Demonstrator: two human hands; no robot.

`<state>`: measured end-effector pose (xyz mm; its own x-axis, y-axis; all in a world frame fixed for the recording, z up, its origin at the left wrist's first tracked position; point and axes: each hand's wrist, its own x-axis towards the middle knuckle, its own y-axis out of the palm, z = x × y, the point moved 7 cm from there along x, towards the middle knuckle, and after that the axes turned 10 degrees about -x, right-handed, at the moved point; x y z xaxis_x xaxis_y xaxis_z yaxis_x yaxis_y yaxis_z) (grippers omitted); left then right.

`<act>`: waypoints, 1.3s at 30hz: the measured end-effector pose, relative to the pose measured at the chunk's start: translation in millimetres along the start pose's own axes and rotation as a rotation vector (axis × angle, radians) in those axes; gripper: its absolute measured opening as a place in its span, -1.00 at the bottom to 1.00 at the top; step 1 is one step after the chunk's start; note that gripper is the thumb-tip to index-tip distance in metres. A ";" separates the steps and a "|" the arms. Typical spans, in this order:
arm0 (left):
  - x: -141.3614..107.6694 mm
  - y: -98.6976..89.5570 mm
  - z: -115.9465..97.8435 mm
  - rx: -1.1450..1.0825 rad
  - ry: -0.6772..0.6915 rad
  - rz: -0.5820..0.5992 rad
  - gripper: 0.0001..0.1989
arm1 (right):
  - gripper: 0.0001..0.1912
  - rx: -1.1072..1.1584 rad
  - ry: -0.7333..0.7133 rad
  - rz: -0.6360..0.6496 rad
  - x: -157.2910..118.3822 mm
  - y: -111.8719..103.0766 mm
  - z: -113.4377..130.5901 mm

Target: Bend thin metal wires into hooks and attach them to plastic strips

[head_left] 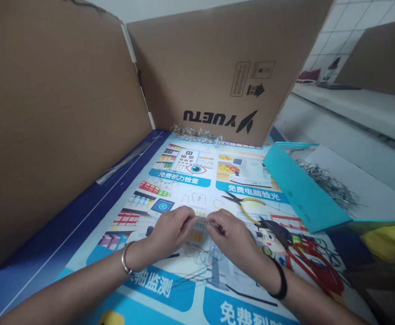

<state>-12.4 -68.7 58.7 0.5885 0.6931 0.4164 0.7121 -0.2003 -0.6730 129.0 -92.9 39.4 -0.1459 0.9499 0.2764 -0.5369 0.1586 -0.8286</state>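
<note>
My left hand (173,230), with a bangle at the wrist, is closed in a pinch over the printed mat. Facing it, my right hand (233,237), with a ring and a dark wristband, pinches too. A thin wire (200,220) spans the small gap between both sets of fingertips; its exact shape is blurred. Below the hands lie bent loops of wire (200,256) and several straight wire lengths (184,280). Just beyond them rest small bent wire pieces (198,198). Pliers with yellow handles (246,207) lie to the right, near red-handled pliers (305,266).
A teal box (292,189) at right holds a tangle of wire (329,183). Cardboard walls (211,58) stand at the back and left. Shiny wire pieces (200,132) are heaped along the back wall. A bundle of straight wires (123,164) lies at left.
</note>
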 end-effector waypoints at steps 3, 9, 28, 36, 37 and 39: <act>-1.1 0.9 -3.3 0.048 0.065 -0.026 -0.93 | -0.88 0.009 -0.010 0.002 -0.2 -0.4 0.9; -0.8 4.6 -8.9 0.117 0.152 -0.070 -0.92 | -0.86 0.016 -0.022 0.009 0.5 -1.2 6.0; -8.4 9.6 -29.0 0.265 0.505 -0.063 -0.92 | -0.78 0.094 -0.070 -0.067 0.2 -2.8 9.9; -15.5 8.2 -46.3 0.438 0.706 -0.031 -0.94 | -0.78 0.092 -0.044 -0.041 -0.1 -4.2 13.1; -16.2 8.4 -48.1 0.448 0.727 -0.027 -0.94 | -0.77 0.090 -0.039 -0.036 -0.3 -4.2 13.3; -17.6 8.6 -50.3 0.462 0.761 -0.026 -0.93 | -0.76 0.089 -0.037 -0.038 -0.6 -5.0 13.6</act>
<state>2.6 -117.4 76.4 0.7862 0.0127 0.6178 0.6001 0.2228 -0.7683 120.4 -98.0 50.0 -0.1540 0.9328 0.3259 -0.6139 0.1681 -0.7713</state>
